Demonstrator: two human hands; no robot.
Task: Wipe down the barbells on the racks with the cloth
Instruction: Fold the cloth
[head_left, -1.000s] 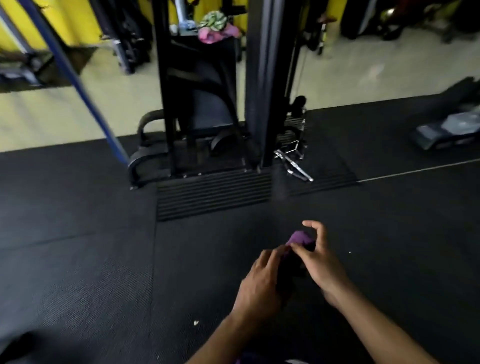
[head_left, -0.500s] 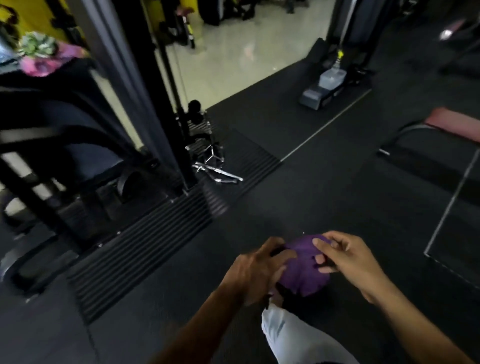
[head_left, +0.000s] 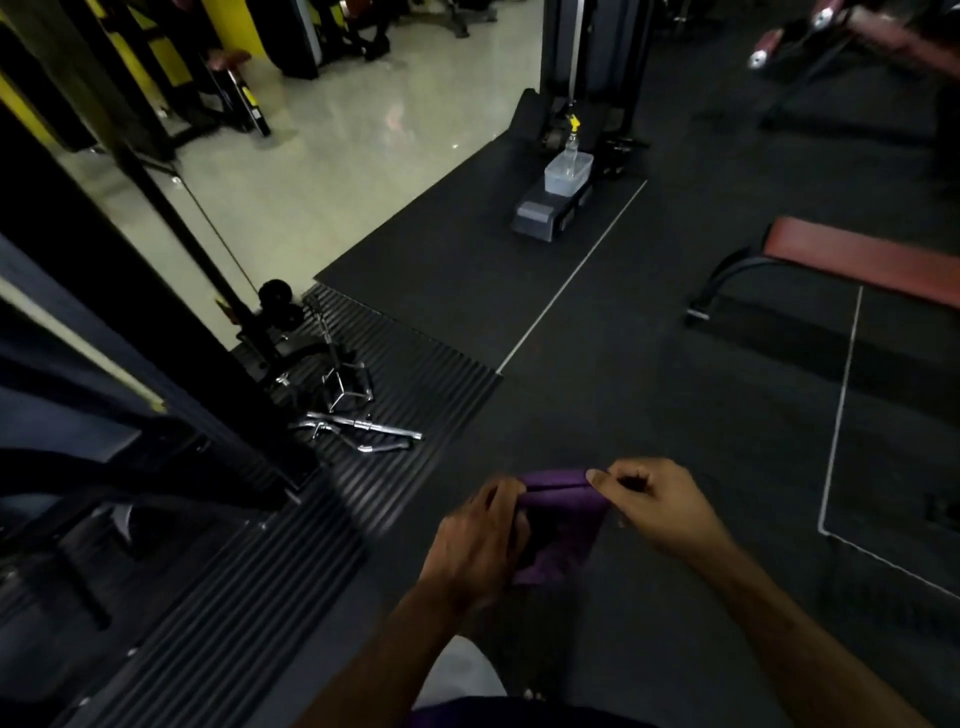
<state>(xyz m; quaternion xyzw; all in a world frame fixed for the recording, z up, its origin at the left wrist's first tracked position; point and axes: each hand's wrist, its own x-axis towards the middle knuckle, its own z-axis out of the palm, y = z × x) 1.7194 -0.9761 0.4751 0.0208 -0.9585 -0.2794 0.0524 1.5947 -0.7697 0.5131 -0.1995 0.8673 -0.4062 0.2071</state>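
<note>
- Left hand (head_left: 480, 540) grips purple cloth (head_left: 563, 525); right hand (head_left: 652, 501) pinches its top edge; cloth stretched between them.
- No barbell within reach.
- Risk: pinch slips, cloth drops onto chrome handles (head_left: 358, 434) left of grip.

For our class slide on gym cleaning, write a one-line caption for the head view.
Both hands, left and right, stretch a purple cloth above the black gym floor.
</note>
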